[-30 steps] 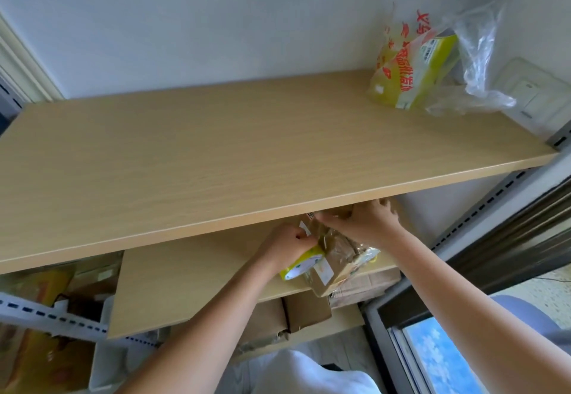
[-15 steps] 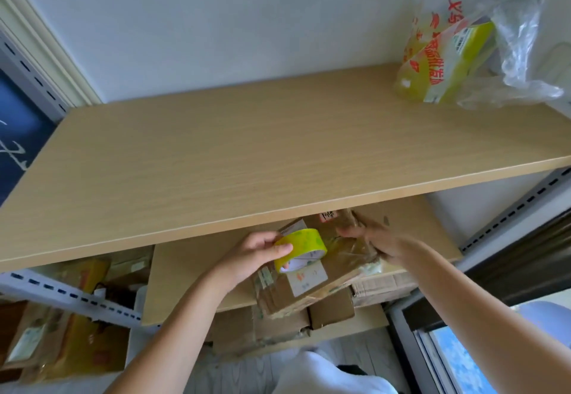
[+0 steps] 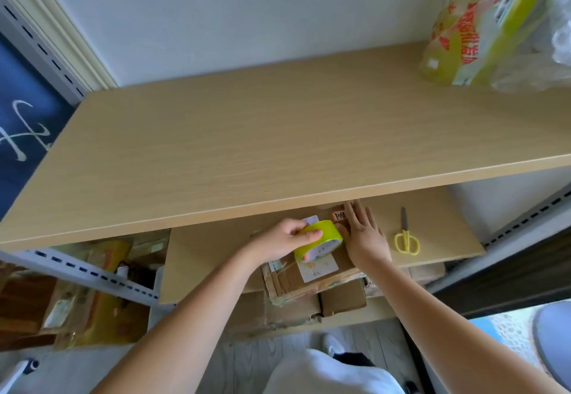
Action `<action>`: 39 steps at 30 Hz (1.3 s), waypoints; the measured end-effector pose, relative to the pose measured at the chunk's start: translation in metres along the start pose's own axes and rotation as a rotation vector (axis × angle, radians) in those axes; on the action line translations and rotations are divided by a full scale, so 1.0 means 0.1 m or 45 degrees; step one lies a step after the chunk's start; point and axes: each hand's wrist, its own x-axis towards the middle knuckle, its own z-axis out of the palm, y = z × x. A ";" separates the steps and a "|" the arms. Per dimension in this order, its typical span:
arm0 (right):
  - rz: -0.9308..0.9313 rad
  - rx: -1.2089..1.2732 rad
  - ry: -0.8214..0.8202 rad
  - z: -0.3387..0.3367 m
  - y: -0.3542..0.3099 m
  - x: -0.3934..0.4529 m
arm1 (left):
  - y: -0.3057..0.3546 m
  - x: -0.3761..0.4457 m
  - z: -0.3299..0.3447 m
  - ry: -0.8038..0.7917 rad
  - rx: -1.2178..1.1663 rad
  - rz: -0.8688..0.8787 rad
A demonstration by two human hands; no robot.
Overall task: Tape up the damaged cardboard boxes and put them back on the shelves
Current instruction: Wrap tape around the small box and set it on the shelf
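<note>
Wood shelf (image 3: 216,257): box (image 3: 309,282), left hand (image 3: 282,240) holding tape roll (image 3: 321,240).

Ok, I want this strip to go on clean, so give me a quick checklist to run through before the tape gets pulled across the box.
1. Tape roll gripped: ok, the left hand curls round it, on top of the box.
2. Cardboard box steadied: ok, the right hand lies flat along its right side.
3. Box supported: ok, it rests on the middle shelf, its front edge past the shelf's lip.
4. Scissors at hand for the cut: ok, on the same shelf, right of the right hand.
5. Free tape end stuck down: cannot tell, the hands hide it.
6. Damaged seam closed: cannot tell.
</note>
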 end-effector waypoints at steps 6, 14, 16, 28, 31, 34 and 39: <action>0.040 -0.134 -0.005 0.02 -0.07 0.04 | -0.66 -0.84 -0.89 0.237 0.543 -0.262; 0.094 -0.076 -0.043 -0.07 -0.11 0.00 | -1.37 -0.63 -0.31 0.352 0.429 -0.490; 0.105 -0.054 -0.081 -0.12 -0.13 -0.03 | -1.40 -0.52 -0.21 0.395 0.351 -0.511; 0.288 0.381 -0.148 -0.21 0.00 -0.03 | -0.33 -0.71 -0.52 0.353 0.152 -0.264; 0.309 0.558 -0.150 -0.19 0.06 -0.12 | 0.16 -0.83 -0.65 0.154 -0.048 -0.203; 0.296 0.456 -0.183 -0.36 0.09 -0.15 | 0.43 -0.81 -0.57 0.061 -0.216 -0.234; 0.294 0.535 0.017 -0.92 -0.22 -0.31 | 0.74 -0.52 -0.30 0.049 -0.079 -0.296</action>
